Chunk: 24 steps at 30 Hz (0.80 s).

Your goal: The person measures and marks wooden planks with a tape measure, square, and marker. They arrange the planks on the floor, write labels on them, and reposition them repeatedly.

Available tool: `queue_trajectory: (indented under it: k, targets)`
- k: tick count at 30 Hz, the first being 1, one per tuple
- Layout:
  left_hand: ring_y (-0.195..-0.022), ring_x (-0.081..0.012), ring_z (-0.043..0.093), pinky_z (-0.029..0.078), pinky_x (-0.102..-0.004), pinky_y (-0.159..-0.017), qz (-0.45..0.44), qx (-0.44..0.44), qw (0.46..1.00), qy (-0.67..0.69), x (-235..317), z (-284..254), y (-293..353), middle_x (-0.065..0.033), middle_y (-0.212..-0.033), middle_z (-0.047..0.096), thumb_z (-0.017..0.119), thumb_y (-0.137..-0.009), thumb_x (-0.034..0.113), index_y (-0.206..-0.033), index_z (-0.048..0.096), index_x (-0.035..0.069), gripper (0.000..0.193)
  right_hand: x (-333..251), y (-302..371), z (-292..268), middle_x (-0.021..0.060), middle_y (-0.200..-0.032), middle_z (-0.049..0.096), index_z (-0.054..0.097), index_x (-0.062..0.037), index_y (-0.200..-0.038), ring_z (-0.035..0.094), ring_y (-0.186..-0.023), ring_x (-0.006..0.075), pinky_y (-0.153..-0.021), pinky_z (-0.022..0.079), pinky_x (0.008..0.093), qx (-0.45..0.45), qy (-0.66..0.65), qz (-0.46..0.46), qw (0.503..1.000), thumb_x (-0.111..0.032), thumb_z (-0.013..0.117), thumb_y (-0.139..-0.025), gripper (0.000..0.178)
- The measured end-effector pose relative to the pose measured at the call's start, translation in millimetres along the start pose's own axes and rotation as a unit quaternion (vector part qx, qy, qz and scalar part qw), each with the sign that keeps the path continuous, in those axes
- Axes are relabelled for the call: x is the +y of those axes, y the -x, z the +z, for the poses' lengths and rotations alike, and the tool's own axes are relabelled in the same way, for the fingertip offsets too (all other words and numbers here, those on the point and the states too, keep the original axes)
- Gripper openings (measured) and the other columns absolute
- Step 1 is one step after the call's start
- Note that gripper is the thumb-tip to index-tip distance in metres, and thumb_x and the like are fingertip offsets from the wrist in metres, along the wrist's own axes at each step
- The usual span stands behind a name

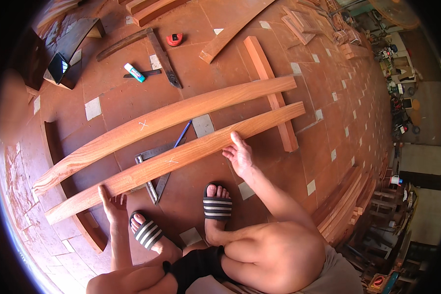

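Two long, slightly curved wooden beams lie side by side, each with a white chalk cross on its face: the far beam (176,113) and the near beam (201,149). My left hand (114,208) is at the near beam's left part, thumb on its top and fingers bent at its near side. Toward the middle of the same beam, my right hand (240,158) has its thumb over the near edge and its fingers curled below. Beneath the near beam lies a metal square (156,192), partly covered. A blue pencil (183,133) rests between the beams.
A wooden crosspiece (261,61) supports the beams' right ends; a darker curved piece (90,232) lies under their left ends. Beyond are a glue stick (134,72), a red tape measure (174,39), an old wooden square (162,59) and a phone (58,67). Stacked timber (340,206) lies right.
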<state>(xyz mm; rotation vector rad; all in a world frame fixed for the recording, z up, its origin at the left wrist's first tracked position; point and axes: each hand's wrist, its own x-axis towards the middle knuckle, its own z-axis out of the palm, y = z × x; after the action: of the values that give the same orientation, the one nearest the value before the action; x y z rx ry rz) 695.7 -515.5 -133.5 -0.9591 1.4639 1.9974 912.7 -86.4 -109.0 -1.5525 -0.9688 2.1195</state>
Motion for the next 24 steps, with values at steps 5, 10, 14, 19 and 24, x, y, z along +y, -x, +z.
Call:
queue_trajectory:
  k: [5,10,14,19,24]
  targets:
    - [-0.115,-0.0187,0.060,0.044,-0.0414,-0.104,-0.042,-0.045,0.997,-0.041,-22,21,19,0.0015,-0.131,0.061,0.075,-0.094,0.069,-0.153,0.059,0.025,0.075,21,13,30,0.0031,-0.102,0.067,0.064,-0.0141,-0.120,0.070,-0.090,0.0192,-0.076,0.059,0.0368,0.011,0.002,0.039,0.999,-0.053,0.091,-0.086,0.059]
    - [-0.110,-0.0157,0.062,0.047,-0.0408,-0.099,-0.060,-0.075,0.991,-0.092,-43,37,30,0.0015,-0.124,0.063,0.073,-0.097,0.066,-0.149,0.062,0.026,0.066,43,30,56,0.0011,-0.101,0.071,0.066,-0.0148,-0.115,0.071,-0.081,0.0148,-0.069,0.058,0.0351,-0.057,0.062,0.089,0.992,-0.050,0.093,-0.085,0.054]
    - [-0.122,-0.0177,0.058,0.042,-0.0415,-0.110,-0.072,-0.091,0.990,-0.077,-45,31,21,0.0017,-0.132,0.061,0.075,-0.097,0.062,-0.152,0.062,0.027,0.066,49,33,68,0.0033,-0.113,0.072,0.068,-0.0103,-0.123,0.071,-0.084,0.0155,-0.075,0.060,0.0345,-0.048,0.090,0.114,0.988,-0.055,0.095,-0.081,0.067]
    - [-0.141,-0.0264,0.050,0.034,-0.0427,-0.126,-0.033,0.012,0.990,0.134,-8,-8,-13,-0.0099,-0.154,0.051,0.079,-0.094,0.056,-0.157,0.053,0.011,0.082,11,5,25,0.0054,-0.115,0.069,0.064,-0.0106,-0.131,0.068,-0.094,0.0189,-0.082,0.060,0.0405,0.047,-0.012,0.071,0.996,-0.057,0.092,-0.083,0.072]
    - [-0.141,-0.0286,0.052,0.040,-0.0473,-0.123,0.033,0.059,0.976,0.205,45,-51,-44,-0.0122,-0.151,0.056,0.083,-0.090,0.058,-0.152,0.053,0.006,0.087,-55,-34,-34,0.0082,-0.137,0.058,0.051,-0.0109,-0.151,0.053,-0.128,0.0245,-0.111,0.047,0.0436,0.104,-0.128,-0.021,0.986,-0.066,0.087,-0.084,0.094]
